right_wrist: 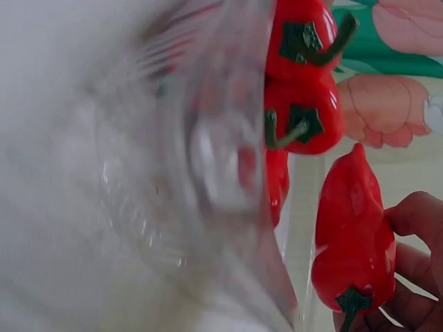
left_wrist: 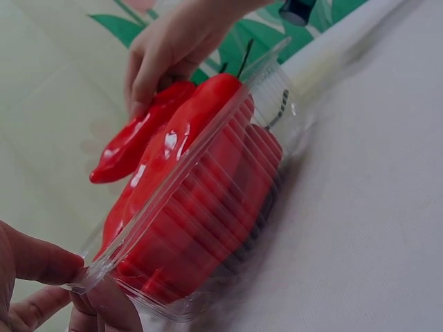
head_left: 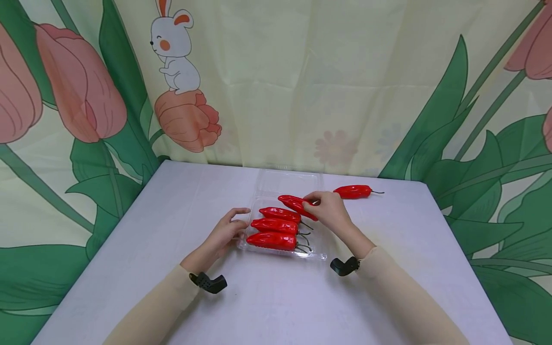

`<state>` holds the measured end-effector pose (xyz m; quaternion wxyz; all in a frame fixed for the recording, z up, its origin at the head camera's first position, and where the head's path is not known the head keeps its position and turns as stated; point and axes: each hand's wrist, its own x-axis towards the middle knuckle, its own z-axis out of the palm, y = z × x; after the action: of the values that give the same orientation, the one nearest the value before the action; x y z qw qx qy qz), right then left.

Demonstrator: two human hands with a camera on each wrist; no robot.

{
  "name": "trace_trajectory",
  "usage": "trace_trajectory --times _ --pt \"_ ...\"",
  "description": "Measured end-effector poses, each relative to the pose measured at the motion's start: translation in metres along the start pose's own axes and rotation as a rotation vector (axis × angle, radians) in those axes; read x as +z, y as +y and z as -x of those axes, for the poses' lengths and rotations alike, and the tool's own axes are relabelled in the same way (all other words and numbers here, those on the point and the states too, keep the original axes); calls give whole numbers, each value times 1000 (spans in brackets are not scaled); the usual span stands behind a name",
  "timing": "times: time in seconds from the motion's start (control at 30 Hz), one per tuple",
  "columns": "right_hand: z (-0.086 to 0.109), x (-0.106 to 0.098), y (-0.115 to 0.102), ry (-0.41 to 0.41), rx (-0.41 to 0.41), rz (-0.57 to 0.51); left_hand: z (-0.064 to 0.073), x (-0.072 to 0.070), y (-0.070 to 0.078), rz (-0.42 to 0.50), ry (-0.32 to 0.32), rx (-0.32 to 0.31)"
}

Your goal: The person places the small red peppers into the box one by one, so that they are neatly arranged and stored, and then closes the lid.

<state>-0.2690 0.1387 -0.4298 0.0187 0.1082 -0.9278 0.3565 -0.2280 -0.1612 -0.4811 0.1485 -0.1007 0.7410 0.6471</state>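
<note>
My right hand holds a glossy red chili pepper above the far part of a clear plastic container. In the right wrist view that red pepper hangs stem-down, gripped from its right side. Several more red peppers lie side by side in the container, stems to the right; through its ribbed wall red peppers show in the left wrist view. My left hand is at the container's left side. Its thumb and finger pinch the rim.
One more red pepper lies on the white table, beyond the right hand. The container's clear lid is folded back toward the table's far edge. A curtain printed with tulips and a rabbit hangs behind.
</note>
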Motion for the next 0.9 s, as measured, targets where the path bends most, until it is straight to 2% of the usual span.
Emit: trace_trajectory --times 0.57,0.9 --pt "-2 29 -21 -121 -49 -9 0 0 0 2 -3 1" --pt "-3 42 -38 -163 -82 61 2 0 -2 3 4 10"
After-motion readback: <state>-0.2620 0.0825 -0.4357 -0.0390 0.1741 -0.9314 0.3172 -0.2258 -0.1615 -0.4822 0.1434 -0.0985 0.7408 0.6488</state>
